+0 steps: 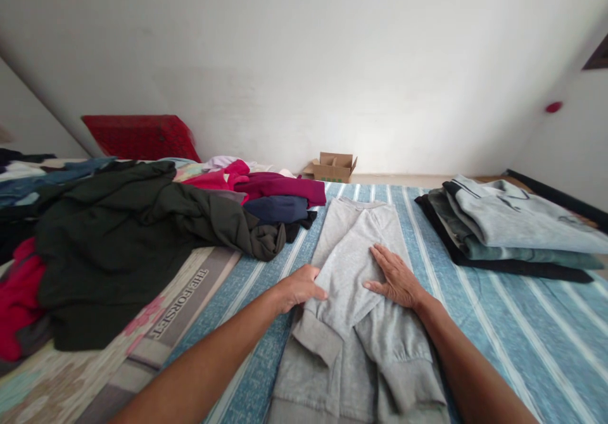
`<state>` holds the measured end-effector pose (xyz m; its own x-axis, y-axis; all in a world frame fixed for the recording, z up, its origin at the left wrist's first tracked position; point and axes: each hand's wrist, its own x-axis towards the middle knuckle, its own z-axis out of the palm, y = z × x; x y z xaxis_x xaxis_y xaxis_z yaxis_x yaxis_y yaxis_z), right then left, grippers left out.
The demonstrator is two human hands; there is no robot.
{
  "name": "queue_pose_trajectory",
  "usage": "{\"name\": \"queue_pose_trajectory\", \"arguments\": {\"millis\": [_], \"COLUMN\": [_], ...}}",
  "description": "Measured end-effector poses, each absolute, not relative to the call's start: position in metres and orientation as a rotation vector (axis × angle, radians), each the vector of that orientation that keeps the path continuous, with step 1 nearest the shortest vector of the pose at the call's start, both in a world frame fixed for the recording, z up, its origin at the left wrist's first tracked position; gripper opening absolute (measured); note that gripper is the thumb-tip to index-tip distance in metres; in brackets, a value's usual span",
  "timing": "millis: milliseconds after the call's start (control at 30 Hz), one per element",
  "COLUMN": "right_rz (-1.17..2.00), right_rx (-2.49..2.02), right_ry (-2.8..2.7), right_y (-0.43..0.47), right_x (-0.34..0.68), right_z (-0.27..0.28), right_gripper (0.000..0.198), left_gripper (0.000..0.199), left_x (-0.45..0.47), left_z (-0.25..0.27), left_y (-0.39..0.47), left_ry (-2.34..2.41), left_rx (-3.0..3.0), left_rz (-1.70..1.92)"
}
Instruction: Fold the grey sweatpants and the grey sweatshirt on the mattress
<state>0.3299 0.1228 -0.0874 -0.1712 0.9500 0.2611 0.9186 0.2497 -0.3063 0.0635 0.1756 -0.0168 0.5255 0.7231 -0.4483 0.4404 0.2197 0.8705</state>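
Observation:
A light grey sweatshirt (349, 253) lies flat on the blue striped bedsheet (522, 335), its cuffed sleeves folded in toward me. My left hand (298, 288) grips the garment's left edge, fingers curled around the fabric. My right hand (396, 278) rests flat on the middle of the grey cloth, fingers spread and pressing down.
A heap of unfolded clothes fills the left side: a dark green jacket (123, 234), maroon top (280, 187), navy piece (275, 209), red garment (16, 297). A stack of folded clothes (508, 231) sits at right. A cardboard box (332, 168) stands by the wall, a red pillow (137, 136) behind.

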Motion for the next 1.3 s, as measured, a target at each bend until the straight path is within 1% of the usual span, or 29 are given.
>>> {"name": "queue_pose_trajectory", "arguments": {"millis": [100,267,400,500,567,667,700,733,933,1167,1233,1300], "right_rz": [0.172,0.249,0.266,0.259,0.251,0.231,0.223,0.214,0.183,0.109,0.02,-0.062], "right_rx": [-1.722,-1.72,-1.713,-1.705,-1.698,-1.684,-1.684,-1.692,-1.842,-1.868,-1.759,-1.566], "right_ry": [-2.134,-2.117,-2.116,-2.107,-2.105,-2.11,-2.112,-2.114,-2.178,-2.162,-2.149,-2.174], "right_y": [0.122,0.124,0.125,0.126,0.127,0.129,0.13,0.13,0.128,0.117,0.103,0.085], "right_x": [0.33,0.33,0.331,0.332,0.332,0.334,0.334,0.334,0.329,0.315,0.305,0.292], "right_z": [-0.084,-0.082,-0.081,-0.082,-0.083,-0.085,-0.086,-0.087,-0.082,-0.055,-0.045,-0.037], "right_gripper": [0.09,0.094,0.096,0.095,0.095,0.097,0.097,0.096,0.091,0.084,0.074,0.057], "left_gripper": [0.022,0.027,0.033,0.04,0.053,0.084,0.088,0.088,0.074,0.066,0.063,0.06], "left_x": [0.054,0.048,0.046,0.043,0.04,0.037,0.036,0.035,0.031,0.027,0.026,0.025], "left_z": [-0.023,-0.031,-0.026,-0.017,-0.011,-0.007,-0.008,-0.009,-0.016,-0.017,-0.018,-0.019], "left_y": [0.174,0.172,0.159,0.143,0.131,0.116,0.113,0.111,0.11,0.115,0.116,0.117], "left_ry": [1.144,1.119,1.12,1.1,1.108,1.095,1.078,1.066,1.111,1.111,1.089,1.067], "left_rx": [1.238,0.98,0.998,1.121,1.22,1.285,1.277,1.26,1.046,0.961,0.947,0.926], "left_rz": [0.333,0.425,0.452,0.465,0.508,0.559,0.563,0.564,0.616,0.63,0.629,0.627]}}
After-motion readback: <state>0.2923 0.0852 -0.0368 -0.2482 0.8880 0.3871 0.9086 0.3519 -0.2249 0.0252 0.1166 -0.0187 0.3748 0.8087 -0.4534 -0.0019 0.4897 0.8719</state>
